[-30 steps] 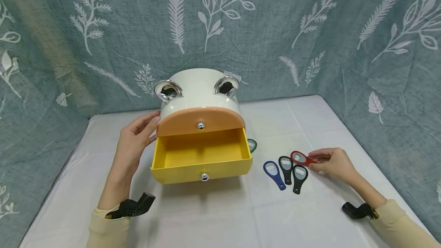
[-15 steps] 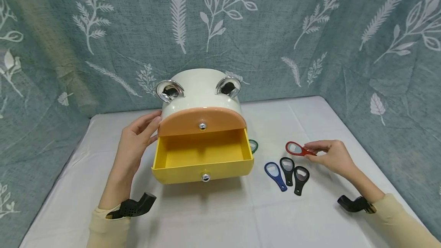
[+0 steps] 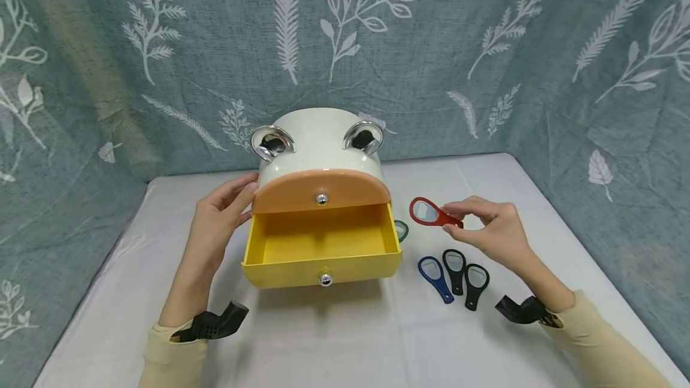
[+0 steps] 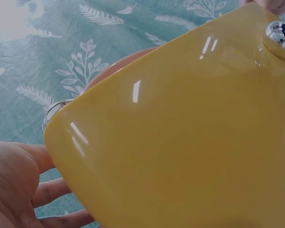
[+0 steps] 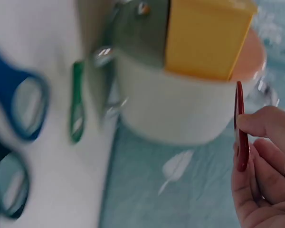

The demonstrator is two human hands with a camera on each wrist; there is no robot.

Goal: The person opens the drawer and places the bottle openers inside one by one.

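My right hand (image 3: pixel 487 227) pinches a red magnifying glass (image 3: pixel 424 212) by its handle, with the lens pointing left toward the drawer box. It shows edge-on between thumb and fingers in the right wrist view (image 5: pixel 239 123). My left hand (image 3: pixel 218 214) rests its extended fingers against the left side of a white animal-faced drawer box (image 3: pixel 318 130). The box's lower yellow drawer (image 3: pixel 323 272) is pulled out with nothing inside; the orange drawer (image 3: pixel 291 190) above it is closed. In the left wrist view, the yellow drawer front hides part of the left fingers (image 4: pixel 52 192).
A blue magnifying glass (image 3: pixel 438 283) and two black ones, the nearer with its handle (image 3: pixel 472 299) pointing forward, lie right of the box. A green one (image 3: pixel 401 230) is partly hidden behind the drawer. A patterned curtain (image 3: pixel 431 76) borders the white table (image 3: pixel 345 346).
My right hand has lifted the red magnifying glass away from the black ones and carried it left and up toward the box. My left hand stays at the box's side.
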